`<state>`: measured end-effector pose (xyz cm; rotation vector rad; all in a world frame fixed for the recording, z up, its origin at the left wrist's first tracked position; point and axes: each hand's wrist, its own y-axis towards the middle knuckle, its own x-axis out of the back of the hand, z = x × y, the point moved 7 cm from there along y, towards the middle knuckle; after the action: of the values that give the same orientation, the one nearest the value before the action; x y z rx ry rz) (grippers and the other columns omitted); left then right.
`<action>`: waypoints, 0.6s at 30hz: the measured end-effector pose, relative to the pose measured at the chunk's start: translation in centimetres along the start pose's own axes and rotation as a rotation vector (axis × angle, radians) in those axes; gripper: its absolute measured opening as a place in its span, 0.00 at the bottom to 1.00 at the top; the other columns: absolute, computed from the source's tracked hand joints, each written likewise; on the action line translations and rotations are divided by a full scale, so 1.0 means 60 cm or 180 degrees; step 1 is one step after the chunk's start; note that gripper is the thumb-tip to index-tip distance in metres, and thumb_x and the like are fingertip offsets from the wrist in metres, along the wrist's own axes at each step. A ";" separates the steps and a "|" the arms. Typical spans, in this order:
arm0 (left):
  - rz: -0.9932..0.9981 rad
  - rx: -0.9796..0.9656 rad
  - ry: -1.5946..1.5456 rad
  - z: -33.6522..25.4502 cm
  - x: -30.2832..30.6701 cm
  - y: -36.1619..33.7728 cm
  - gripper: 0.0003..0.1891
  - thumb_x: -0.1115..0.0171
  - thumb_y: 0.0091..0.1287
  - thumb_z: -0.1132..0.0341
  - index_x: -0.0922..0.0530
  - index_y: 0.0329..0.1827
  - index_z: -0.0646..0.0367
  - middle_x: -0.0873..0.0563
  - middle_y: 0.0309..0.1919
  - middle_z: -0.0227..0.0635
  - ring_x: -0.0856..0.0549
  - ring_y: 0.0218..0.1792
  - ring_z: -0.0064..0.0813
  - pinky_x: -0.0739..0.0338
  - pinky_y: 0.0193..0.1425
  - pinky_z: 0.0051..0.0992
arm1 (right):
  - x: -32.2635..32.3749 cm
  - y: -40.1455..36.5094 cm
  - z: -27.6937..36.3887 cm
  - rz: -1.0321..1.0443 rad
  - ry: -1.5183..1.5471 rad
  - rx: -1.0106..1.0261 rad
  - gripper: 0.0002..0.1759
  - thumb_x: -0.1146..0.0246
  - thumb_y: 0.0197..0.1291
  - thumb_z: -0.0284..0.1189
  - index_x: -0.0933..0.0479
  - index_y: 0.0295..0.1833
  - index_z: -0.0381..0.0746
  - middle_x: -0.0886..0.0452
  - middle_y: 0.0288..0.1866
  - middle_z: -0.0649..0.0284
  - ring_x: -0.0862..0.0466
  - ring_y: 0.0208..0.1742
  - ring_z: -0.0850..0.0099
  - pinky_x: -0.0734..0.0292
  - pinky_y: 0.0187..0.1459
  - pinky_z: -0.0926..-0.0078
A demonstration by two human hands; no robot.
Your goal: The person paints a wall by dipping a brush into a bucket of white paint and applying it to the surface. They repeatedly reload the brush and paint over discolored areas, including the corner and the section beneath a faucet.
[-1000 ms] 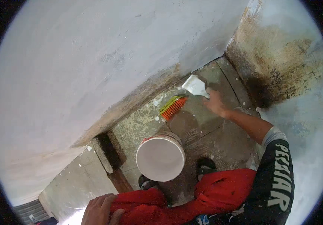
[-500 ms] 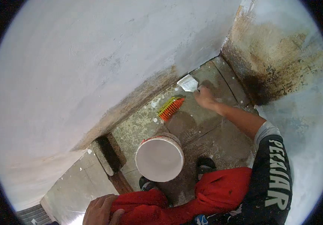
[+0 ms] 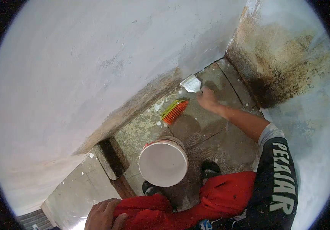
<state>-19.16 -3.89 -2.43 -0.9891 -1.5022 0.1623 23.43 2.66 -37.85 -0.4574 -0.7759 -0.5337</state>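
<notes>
My right hand [image 3: 208, 99] is closed round the handle of a wide brush with a white head [image 3: 191, 84], whose edge is at the foot of the long wall. Just left of that hand, an orange-bristled scrubbing brush [image 3: 175, 111] with a yellow-green back lies on the floor. A round white bucket [image 3: 163, 163] stands in front of my feet, its inside pale. My left hand [image 3: 103, 215] rests on my red-trousered knee, fingers laid over the cloth and holding nothing.
A long whitish wall [image 3: 76, 76] with a stained base runs along the left. Another wall [image 3: 287, 65], with dark brown stains, meets it at the upper right. A raised ledge [image 3: 109, 159] crosses the floor left of the bucket.
My right hand and the white-headed brush have shifted very slightly left and up along the wall base. My left hand has not visibly moved.
</notes>
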 end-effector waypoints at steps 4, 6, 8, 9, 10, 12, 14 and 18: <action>-0.0054 0.0050 0.0004 -0.001 0.003 -0.001 0.20 0.44 0.71 0.61 0.26 0.60 0.65 0.19 0.55 0.52 0.22 0.57 0.54 0.29 0.63 0.43 | 0.021 -0.013 -0.003 -0.0051 0.0554 0.0224 0.19 0.38 0.62 0.37 0.24 0.46 0.29 0.19 0.42 0.39 0.18 0.49 0.43 0.25 0.49 0.51; 0.0000 0.0080 -0.0071 -0.002 0.004 0.002 0.19 0.44 0.71 0.62 0.26 0.60 0.64 0.19 0.55 0.52 0.22 0.57 0.54 0.29 0.63 0.43 | 0.021 -0.013 -0.009 0.0079 0.0063 0.0031 0.18 0.38 0.61 0.36 0.24 0.43 0.28 0.19 0.42 0.38 0.18 0.49 0.44 0.26 0.49 0.53; 0.0002 0.0046 -0.0056 0.002 0.000 0.002 0.19 0.44 0.71 0.62 0.26 0.60 0.64 0.19 0.55 0.52 0.22 0.57 0.54 0.29 0.62 0.43 | 0.011 -0.008 -0.017 0.0018 0.0136 0.0059 0.18 0.38 0.61 0.36 0.23 0.42 0.28 0.18 0.42 0.38 0.17 0.48 0.44 0.25 0.48 0.53; 0.0001 0.0013 -0.0030 0.003 -0.001 0.002 0.19 0.44 0.71 0.62 0.26 0.60 0.65 0.19 0.55 0.52 0.21 0.56 0.54 0.28 0.62 0.43 | 0.009 -0.005 -0.020 -0.0046 0.0219 0.0086 0.18 0.38 0.61 0.35 0.23 0.42 0.28 0.18 0.42 0.39 0.17 0.47 0.44 0.25 0.48 0.53; -0.0001 0.0010 -0.0028 0.002 -0.001 0.002 0.19 0.44 0.71 0.62 0.26 0.60 0.65 0.19 0.55 0.52 0.21 0.56 0.54 0.28 0.62 0.43 | 0.014 -0.004 -0.012 -0.0050 0.0219 0.0085 0.18 0.38 0.61 0.35 0.23 0.42 0.28 0.18 0.42 0.39 0.17 0.47 0.44 0.25 0.48 0.53; -0.0044 0.0016 0.0025 -0.001 0.001 0.000 0.20 0.43 0.71 0.62 0.26 0.61 0.64 0.19 0.55 0.52 0.21 0.56 0.54 0.28 0.62 0.43 | 0.016 0.001 -0.003 0.0193 0.0108 -0.0198 0.17 0.38 0.62 0.35 0.22 0.41 0.28 0.17 0.41 0.40 0.16 0.45 0.47 0.24 0.47 0.55; -0.0045 0.0048 0.0028 0.004 -0.001 0.000 0.20 0.43 0.70 0.62 0.26 0.61 0.64 0.19 0.55 0.52 0.21 0.57 0.54 0.28 0.63 0.43 | 0.008 0.011 -0.008 0.0011 0.0264 -0.0012 0.17 0.38 0.62 0.35 0.22 0.41 0.29 0.17 0.40 0.41 0.15 0.45 0.48 0.24 0.46 0.55; -0.0028 0.0026 -0.0053 -0.001 0.004 -0.001 0.20 0.43 0.70 0.62 0.26 0.61 0.64 0.19 0.55 0.51 0.21 0.57 0.53 0.29 0.63 0.42 | 0.040 -0.014 -0.001 -0.0094 0.0817 0.0333 0.17 0.36 0.59 0.37 0.21 0.40 0.31 0.17 0.37 0.44 0.16 0.38 0.48 0.23 0.42 0.52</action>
<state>-19.11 -3.77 -2.21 -0.9768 -1.5198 0.1706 24.40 1.33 -35.90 -0.2743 -0.5615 -0.5638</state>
